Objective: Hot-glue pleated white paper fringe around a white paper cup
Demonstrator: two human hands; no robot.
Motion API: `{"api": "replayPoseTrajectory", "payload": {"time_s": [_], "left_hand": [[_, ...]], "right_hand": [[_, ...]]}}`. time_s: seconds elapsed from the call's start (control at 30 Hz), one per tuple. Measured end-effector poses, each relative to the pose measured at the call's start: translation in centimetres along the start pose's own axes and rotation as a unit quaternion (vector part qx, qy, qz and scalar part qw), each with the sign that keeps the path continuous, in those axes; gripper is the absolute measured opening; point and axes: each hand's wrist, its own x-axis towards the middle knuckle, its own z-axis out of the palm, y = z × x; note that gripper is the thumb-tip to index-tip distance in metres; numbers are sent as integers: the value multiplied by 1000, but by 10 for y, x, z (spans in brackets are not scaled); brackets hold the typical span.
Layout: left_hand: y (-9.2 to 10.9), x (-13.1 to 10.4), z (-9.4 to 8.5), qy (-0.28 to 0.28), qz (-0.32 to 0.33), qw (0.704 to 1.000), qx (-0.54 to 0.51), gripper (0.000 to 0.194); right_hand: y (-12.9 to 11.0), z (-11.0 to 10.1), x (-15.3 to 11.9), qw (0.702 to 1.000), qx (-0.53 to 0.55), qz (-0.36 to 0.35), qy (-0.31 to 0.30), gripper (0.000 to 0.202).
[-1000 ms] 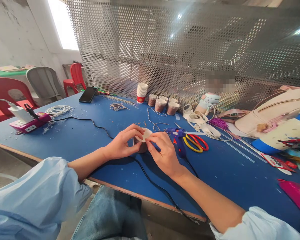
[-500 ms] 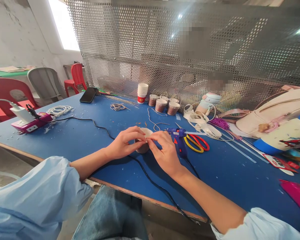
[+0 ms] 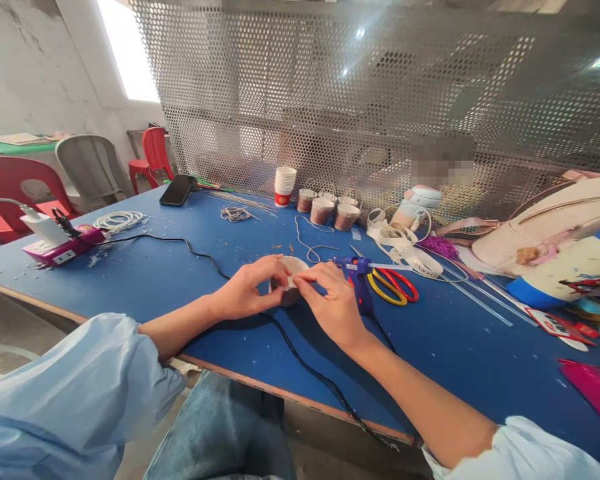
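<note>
A small cup (image 3: 291, 297) with a pale inside and a darker wrapped wall stands on the blue table in front of me. My left hand (image 3: 250, 288) is closed on its left side, thumb at the near wall and fingers by the rim. On the right, my right hand (image 3: 333, 303) pinches thumb and forefinger together at the rim; what lies between them is too small to make out. Just beyond that hand lies a blue glue gun (image 3: 359, 280) with a clear stick in its back. Scissors (image 3: 390, 287) with yellow and red handles rest beside it.
Several wrapped cups (image 3: 322, 211) and a stack of paper cups (image 3: 284, 187) stand at the back. A loose cord (image 3: 310, 248) lies ahead. The black cable (image 3: 300, 357) crosses the table under my hands. Ribbon (image 3: 420, 257) and a bag (image 3: 545, 227) lie on the right.
My left thumb and fingertips have spread a little apart at the rim. The right hand's pinch has parted slightly from the left fingers. The cup stays in about the same place.
</note>
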Motion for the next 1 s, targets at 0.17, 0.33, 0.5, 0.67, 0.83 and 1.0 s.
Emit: {"api": "replayPoseTrajectory", "payload": {"time_s": [0.17,0.33,0.5,0.67,0.83,1.0], "left_hand": [[-2,0,-1,-9,44,999,1,7],[-4,-1,-1,-5,70,997,26,9],[-5,-2,-1,0,98,993,65,12],[-1,-5,-2,-14,161,978,133,17],[11,-4,-5,-30,221,953,205,12],[22,-3,-2,-44,254,938,233,13]], "right_hand": [[0,0,0,1000,0,27,-12,16],[-3,-2,2,999,26,29,-18,16],[-5,-3,2,999,38,24,-15,14],[-6,-10,-2,997,64,16,-39,12],[-4,-28,-12,994,83,-28,-70,11],[-1,-42,-27,983,10,-152,-106,17]]}}
